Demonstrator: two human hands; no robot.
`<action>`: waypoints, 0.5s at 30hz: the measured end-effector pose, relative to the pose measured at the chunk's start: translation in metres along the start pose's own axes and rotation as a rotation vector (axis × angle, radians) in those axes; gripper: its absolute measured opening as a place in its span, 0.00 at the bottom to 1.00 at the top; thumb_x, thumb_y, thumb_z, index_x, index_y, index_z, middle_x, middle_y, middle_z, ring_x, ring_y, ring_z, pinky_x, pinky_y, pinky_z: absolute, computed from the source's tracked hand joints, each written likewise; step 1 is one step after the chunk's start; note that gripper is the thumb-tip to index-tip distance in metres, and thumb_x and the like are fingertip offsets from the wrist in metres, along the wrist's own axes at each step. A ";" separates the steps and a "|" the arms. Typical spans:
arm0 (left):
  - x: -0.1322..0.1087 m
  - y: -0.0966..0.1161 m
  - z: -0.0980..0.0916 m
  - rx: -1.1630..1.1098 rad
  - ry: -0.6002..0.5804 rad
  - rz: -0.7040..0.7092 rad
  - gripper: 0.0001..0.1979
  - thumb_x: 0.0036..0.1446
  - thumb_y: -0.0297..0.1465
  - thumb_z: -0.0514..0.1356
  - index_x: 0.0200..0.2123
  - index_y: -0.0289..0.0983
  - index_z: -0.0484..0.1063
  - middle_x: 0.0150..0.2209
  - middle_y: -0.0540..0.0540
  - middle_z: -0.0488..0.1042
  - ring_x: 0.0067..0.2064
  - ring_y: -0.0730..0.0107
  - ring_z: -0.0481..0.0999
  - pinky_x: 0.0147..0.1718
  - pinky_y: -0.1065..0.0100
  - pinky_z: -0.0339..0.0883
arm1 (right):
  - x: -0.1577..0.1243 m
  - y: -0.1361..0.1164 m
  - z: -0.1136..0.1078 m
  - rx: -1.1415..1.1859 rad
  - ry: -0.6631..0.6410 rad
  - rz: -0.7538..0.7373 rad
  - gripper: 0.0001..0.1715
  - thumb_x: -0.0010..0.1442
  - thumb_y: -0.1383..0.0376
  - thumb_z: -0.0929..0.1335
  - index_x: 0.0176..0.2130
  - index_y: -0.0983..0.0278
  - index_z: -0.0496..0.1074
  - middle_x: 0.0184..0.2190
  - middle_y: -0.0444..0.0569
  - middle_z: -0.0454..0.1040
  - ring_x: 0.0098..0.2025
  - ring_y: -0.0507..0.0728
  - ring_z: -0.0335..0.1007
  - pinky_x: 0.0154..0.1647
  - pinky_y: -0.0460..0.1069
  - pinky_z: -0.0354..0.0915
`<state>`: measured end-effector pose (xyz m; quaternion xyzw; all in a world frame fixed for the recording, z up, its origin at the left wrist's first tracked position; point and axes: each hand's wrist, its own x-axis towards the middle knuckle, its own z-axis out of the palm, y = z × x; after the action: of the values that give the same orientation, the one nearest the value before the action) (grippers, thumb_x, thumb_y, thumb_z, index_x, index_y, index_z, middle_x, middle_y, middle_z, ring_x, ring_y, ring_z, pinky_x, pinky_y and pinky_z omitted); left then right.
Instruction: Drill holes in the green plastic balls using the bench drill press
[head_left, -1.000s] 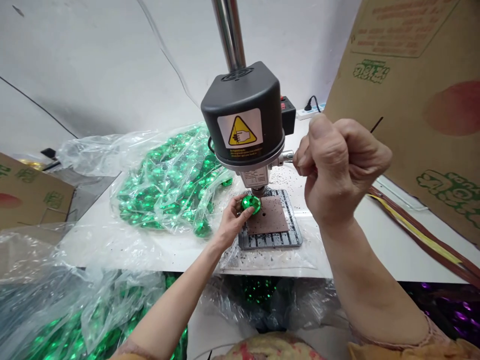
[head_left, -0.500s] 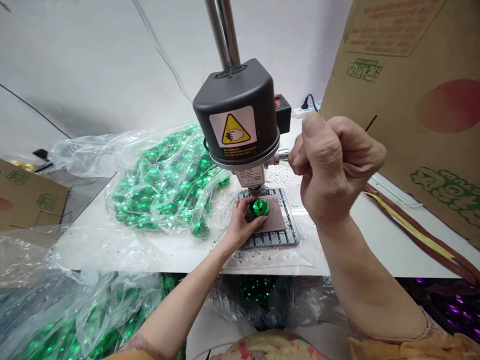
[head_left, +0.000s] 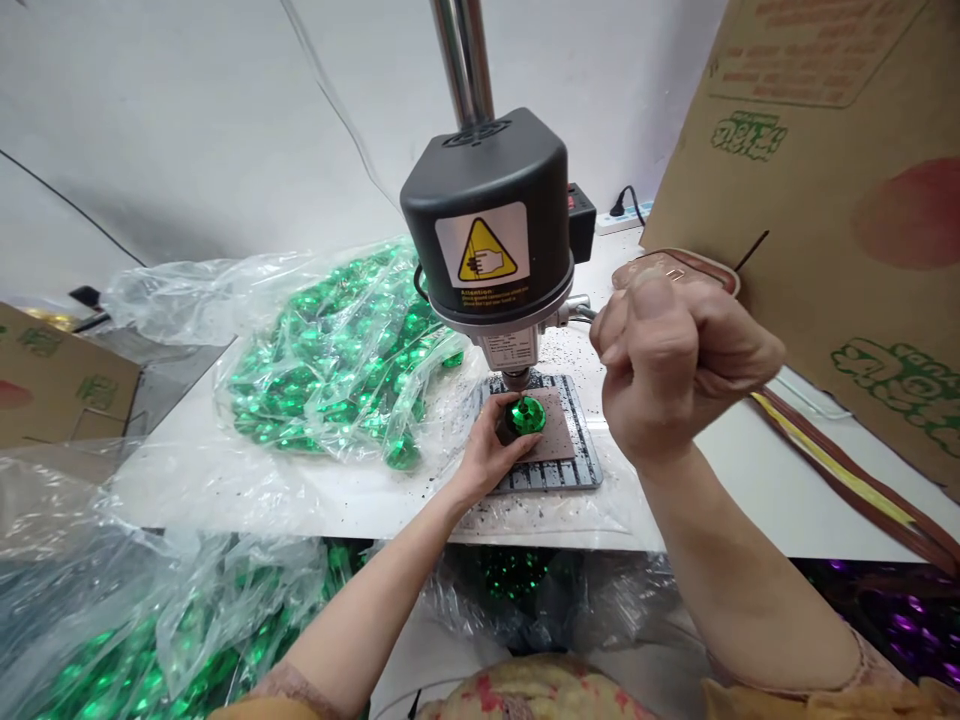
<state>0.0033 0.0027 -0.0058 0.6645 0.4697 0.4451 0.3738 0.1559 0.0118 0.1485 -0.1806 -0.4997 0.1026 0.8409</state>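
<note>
A small bench drill press [head_left: 491, 230] with a black motor cap and yellow warning label stands on a white table [head_left: 780, 490]. My left hand [head_left: 491, 450] pinches a shiny green faceted piece [head_left: 527, 414] and holds it on the brown pad of the slotted base plate [head_left: 559, 455], right under the drill tip [head_left: 516, 378]. My right hand [head_left: 679, 365] is closed in a fist round the press's feed lever [head_left: 574, 312], to the right of the motor head.
A clear plastic bag full of green pieces [head_left: 337, 360] lies left of the press. More bagged green pieces [head_left: 150, 640] sit below the table edge. Large cardboard sheets [head_left: 840, 180] lean at the right, another cardboard box [head_left: 52, 380] at the left. Black swarf dots the table around the base.
My left hand slid the green piece right onto the brown pad under the drill tip. My right fist on the lever dropped lower, and the drill head came down slightly.
</note>
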 end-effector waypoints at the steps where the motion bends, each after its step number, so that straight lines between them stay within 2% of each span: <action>1: 0.000 0.000 0.000 0.002 0.001 -0.002 0.27 0.54 0.38 0.70 0.55 0.39 0.67 0.53 0.41 0.74 0.55 0.55 0.74 0.57 0.54 0.67 | -0.002 0.001 0.000 -0.003 0.008 0.000 0.30 0.64 0.64 0.67 0.17 0.63 0.51 0.14 0.38 0.50 0.17 0.45 0.47 0.20 0.50 0.45; 8: -0.001 -0.001 0.001 -0.009 0.011 -0.003 0.27 0.54 0.36 0.71 0.54 0.39 0.67 0.53 0.41 0.74 0.55 0.55 0.74 0.57 0.54 0.66 | -0.009 0.010 -0.007 0.032 0.003 -0.053 0.31 0.63 0.65 0.67 0.17 0.64 0.47 0.14 0.37 0.49 0.16 0.44 0.45 0.19 0.48 0.43; 15: -0.001 0.001 0.001 -0.024 0.008 0.011 0.27 0.54 0.36 0.70 0.55 0.39 0.67 0.53 0.41 0.74 0.57 0.54 0.73 0.58 0.54 0.66 | -0.014 0.016 -0.015 0.020 -0.048 -0.125 0.30 0.62 0.68 0.66 0.17 0.64 0.46 0.14 0.38 0.48 0.17 0.44 0.45 0.18 0.48 0.43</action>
<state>0.0043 0.0015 -0.0057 0.6606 0.4622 0.4555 0.3775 0.1623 0.0180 0.1245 -0.1381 -0.5289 0.0593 0.8352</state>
